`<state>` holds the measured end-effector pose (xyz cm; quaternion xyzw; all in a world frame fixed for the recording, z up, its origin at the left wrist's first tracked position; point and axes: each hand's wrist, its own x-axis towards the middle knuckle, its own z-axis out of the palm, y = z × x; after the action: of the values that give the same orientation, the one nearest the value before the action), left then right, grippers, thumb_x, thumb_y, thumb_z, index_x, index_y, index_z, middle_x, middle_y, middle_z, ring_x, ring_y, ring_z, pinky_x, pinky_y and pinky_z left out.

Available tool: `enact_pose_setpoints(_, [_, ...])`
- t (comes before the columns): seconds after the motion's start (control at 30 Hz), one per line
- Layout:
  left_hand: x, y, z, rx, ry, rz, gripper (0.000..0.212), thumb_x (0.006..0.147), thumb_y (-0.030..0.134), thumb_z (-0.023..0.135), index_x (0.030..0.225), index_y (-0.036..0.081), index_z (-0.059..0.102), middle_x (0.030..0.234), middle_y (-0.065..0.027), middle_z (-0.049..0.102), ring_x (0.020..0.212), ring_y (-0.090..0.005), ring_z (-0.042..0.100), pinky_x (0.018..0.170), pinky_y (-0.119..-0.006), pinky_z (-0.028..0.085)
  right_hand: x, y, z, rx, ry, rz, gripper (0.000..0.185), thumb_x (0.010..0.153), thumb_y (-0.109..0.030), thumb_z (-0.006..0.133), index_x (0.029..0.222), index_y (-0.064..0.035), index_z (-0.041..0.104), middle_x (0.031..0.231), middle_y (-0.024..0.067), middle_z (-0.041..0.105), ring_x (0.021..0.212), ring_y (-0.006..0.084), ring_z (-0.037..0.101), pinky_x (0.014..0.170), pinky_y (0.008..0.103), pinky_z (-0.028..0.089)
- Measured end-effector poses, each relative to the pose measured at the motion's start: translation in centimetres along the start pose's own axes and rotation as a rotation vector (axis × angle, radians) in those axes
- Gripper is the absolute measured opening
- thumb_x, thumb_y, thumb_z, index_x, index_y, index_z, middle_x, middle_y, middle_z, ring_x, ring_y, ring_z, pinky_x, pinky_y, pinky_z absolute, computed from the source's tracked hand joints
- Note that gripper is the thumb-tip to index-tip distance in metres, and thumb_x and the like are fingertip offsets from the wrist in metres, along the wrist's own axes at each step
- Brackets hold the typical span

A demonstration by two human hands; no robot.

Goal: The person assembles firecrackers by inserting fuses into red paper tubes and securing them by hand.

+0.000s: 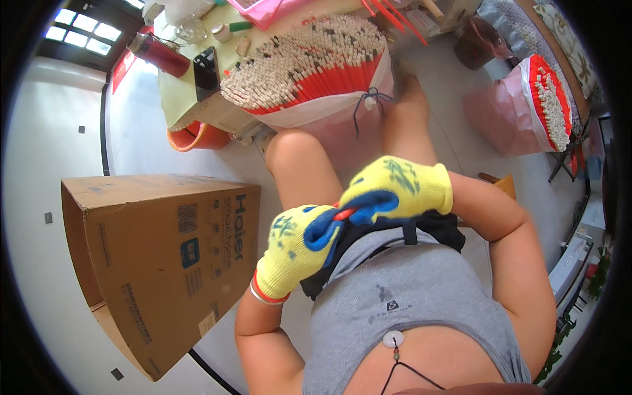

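My left hand [298, 247], in a yellow knit glove with a blue coated palm, grips one end of a small red piece [344, 215]. My right hand [400, 190], gloved alike, closes around the other end. The fingers cover most of the piece, so its full shape is hidden. Both hands are close together above my lap. Beyond my knees stands a large bundle of thin red sticks with whitish tips [316, 64], packed upright. A pale plastic wrap [326, 111] surrounds it, tied with a dark blue cord [371, 98].
An open Haier cardboard box [168, 256] stands at the left. The table [173, 103] bears a red flask [160, 55], a phone [206, 69] and a pink basket [261, 12]. An orange bucket [192, 137] sits below. A second wrapped bundle [513, 108] is at the right.
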<state>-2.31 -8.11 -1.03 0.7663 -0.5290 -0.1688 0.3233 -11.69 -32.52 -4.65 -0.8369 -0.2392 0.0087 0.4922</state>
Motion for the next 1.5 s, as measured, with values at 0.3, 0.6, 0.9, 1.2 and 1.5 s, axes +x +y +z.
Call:
enact_pose_setpoints(0.3, [-11.7, 2.6, -22.1, 1.094, 1.141, -0.401, 0.030, 0.106, 0.022, 0.060, 0.119, -0.002, 0.074, 0.103, -0.0155, 0.075, 0.072, -0.0199, 0.063, 0.066, -0.032, 0.050, 6.6, 14.4, -5.7, -0.296, 0.442, 0.602, 0.028, 0.093, -0.035, 0.071, 0.103, -0.0086, 0.073, 0.100, 0.0144, 0.075, 0.091, 0.0318, 0.072, 0.083, 0.0423, 0.055])
enact_pose_setpoints(0.6, [-14.8, -1.0, -24.0, 0.759, 1.127, -0.541, 0.029, 0.105, 0.011, 0.060, 0.130, -0.003, 0.068, 0.126, -0.0157, 0.073, 0.108, -0.0282, 0.071, 0.096, -0.036, 0.054, 14.6, 16.3, -0.9, -0.458, 0.405, 0.895, 0.035, 0.090, -0.042, 0.073, 0.113, -0.0148, 0.075, 0.120, 0.0132, 0.074, 0.115, 0.0326, 0.070, 0.091, 0.0506, 0.057])
enact_pose_setpoints(0.9, [-7.2, -1.5, -10.3, 0.379, 0.780, -0.272, 0.026, 0.101, -0.002, 0.059, 0.125, -0.007, 0.068, 0.119, -0.0160, 0.072, 0.108, -0.0255, 0.070, 0.098, -0.035, 0.056, 15.4, 16.4, 1.3, -0.876, 0.598, 0.886, 0.028, 0.087, -0.033, 0.070, 0.111, -0.0188, 0.072, 0.116, 0.0075, 0.071, 0.109, 0.0269, 0.069, 0.091, 0.0442, 0.052])
enact_pose_setpoints(1.2, [-5.1, -2.4, -3.3, 0.304, 0.576, -0.107, 0.023, 0.093, -0.001, 0.068, 0.115, -0.003, 0.074, 0.106, -0.0156, 0.073, 0.097, -0.0305, 0.068, 0.090, -0.039, 0.054, 12.1, 19.6, 1.2, -0.562, 0.871, 0.545, 0.014, 0.087, -0.028, 0.072, 0.097, -0.0186, 0.078, 0.098, 0.0094, 0.073, 0.095, 0.0316, 0.069, 0.087, 0.0446, 0.053])
enact_pose_setpoints(1.5, [-4.0, -3.4, 1.5, -0.141, 0.534, -0.253, 0.022, 0.094, -0.002, 0.066, 0.114, -0.006, 0.073, 0.103, -0.0165, 0.076, 0.093, -0.0258, 0.073, 0.085, -0.035, 0.057, 10.4, 15.6, -4.1, -0.133, 0.469, 0.595, 0.013, 0.086, -0.019, 0.069, 0.090, -0.0083, 0.075, 0.078, 0.0110, 0.071, 0.065, 0.0261, 0.066, 0.063, 0.0421, 0.053])
